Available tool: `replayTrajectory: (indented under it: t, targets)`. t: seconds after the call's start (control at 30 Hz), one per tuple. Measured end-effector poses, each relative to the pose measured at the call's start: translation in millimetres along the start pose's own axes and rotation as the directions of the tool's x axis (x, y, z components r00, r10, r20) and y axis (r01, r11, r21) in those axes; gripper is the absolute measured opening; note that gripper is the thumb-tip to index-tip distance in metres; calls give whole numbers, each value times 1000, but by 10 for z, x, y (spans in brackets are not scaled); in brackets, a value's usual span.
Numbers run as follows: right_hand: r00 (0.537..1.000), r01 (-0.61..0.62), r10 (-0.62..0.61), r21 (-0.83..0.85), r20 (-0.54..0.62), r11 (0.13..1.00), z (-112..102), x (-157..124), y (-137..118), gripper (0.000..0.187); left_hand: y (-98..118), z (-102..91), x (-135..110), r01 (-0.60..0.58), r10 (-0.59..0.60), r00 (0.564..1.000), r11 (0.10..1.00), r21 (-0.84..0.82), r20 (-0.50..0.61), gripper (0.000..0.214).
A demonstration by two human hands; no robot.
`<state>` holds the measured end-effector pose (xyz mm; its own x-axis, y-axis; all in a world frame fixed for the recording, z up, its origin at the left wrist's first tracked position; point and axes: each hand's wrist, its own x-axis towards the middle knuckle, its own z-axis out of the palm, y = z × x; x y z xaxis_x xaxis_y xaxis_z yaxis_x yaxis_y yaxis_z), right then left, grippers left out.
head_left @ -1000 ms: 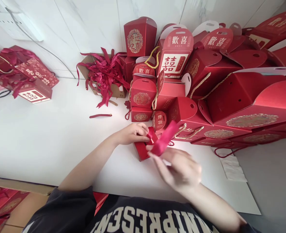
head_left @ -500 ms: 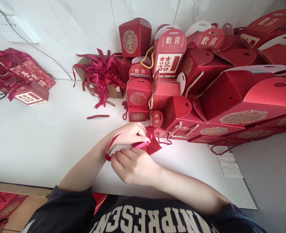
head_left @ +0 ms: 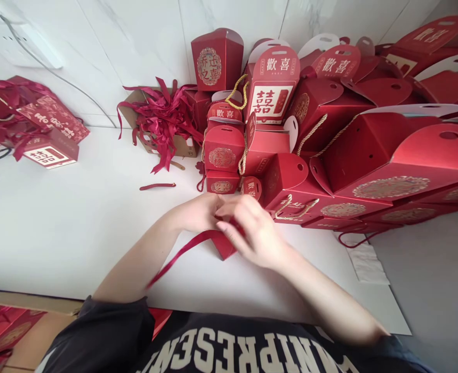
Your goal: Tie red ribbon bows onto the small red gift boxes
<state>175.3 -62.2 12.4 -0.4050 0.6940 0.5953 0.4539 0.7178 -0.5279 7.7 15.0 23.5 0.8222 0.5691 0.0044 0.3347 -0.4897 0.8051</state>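
Note:
A small red gift box (head_left: 223, 246) stands on the white table in front of me, its top mostly covered by my hands. From it a dark red ribbon (head_left: 182, 252) trails to the lower left, its loose end near my left forearm. My left hand (head_left: 202, 212) is closed at the box top, pinching the ribbon there, though its fingertips are partly hidden. My right hand (head_left: 254, 230) arches over the box, slightly blurred. Its thumb stands apart from its curved fingers, and its index fingertip reaches my left fingers. I see nothing held in it.
Red gift boxes (head_left: 341, 199) are stacked at the right and back. A cardboard box (head_left: 184, 148) overflows with red ribbons (head_left: 162, 116). A short red strip (head_left: 158, 186) lies on the white table (head_left: 77, 223). More decorated boxes (head_left: 50, 150) stand far left.
My right hand has let go of the ribbon's free end and moved up and right over the box. The ribbon now hangs toward my left forearm, and the box appears turned.

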Motion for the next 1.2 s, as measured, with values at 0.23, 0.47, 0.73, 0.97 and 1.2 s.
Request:
replayTrajectory:
  t: [0.23, 0.47, 0.73, 0.97, 1.2]
  targets:
    - [948, -233, 155, 277, 277, 932, -190, -3, 286, 12, 76, -95, -110, 51, -63, 991, 993, 104, 119, 17]
    - [920, -261, 152, 276, 360, 925, -140, -17, 358, 14, 64, -147, -136, 189, -195, 944, 981, 47, 266, 29]
    - [977, -80, 16, 293, 213, 953, -189, -109, 291, 20, 44, -200, -111, 280, -277, 902, 959, 39, 332, 17]
    - [924, 283, -217, -182, 315, 942, -175, -317, 97, 24, -37, -214, -50, 244, -225, 920, 970, -18, 322, 15]
    - [900, 395, -291, -324, 326, 860, -127, -368, 102, 21, -18, -197, -59, 244, -219, 928, 969, -46, 301, 16]
